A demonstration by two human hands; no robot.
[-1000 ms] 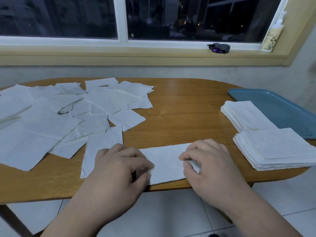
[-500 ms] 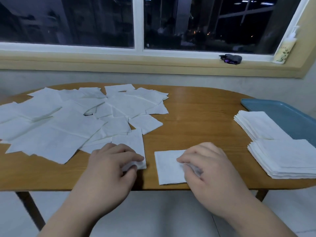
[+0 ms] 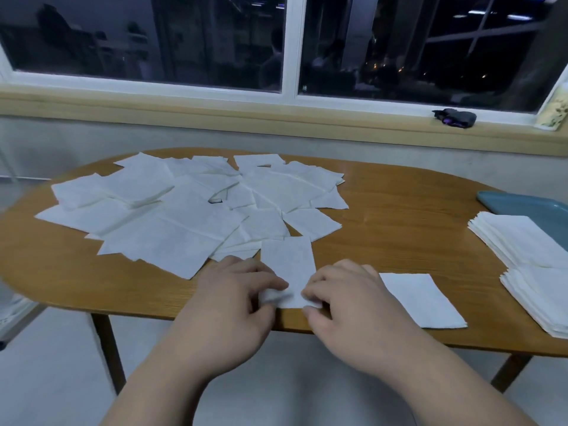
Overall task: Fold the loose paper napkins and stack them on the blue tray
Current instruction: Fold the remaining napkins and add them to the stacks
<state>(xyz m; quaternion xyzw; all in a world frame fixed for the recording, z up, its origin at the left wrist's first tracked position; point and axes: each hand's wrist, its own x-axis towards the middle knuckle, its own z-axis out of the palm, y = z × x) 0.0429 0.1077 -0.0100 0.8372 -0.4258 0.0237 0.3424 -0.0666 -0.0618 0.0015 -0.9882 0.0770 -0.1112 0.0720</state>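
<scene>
I see my left hand point(image 3: 236, 292) and right hand point(image 3: 349, 290) each pinching a near corner of the narrow napkin point(image 3: 289, 262) between them, a folded napkin point(image 3: 422, 299) just right of the right hand, loose napkins point(image 3: 184, 210) beyond the left, and folded stacks point(image 3: 522, 241) and the blue tray point(image 3: 528, 206) far right.

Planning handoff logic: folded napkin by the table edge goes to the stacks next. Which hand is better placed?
Likely right hand: the folded napkin lies just beside it, stacks and tray further right. Left hand would cross over. Both pinch the long napkin.
</scene>
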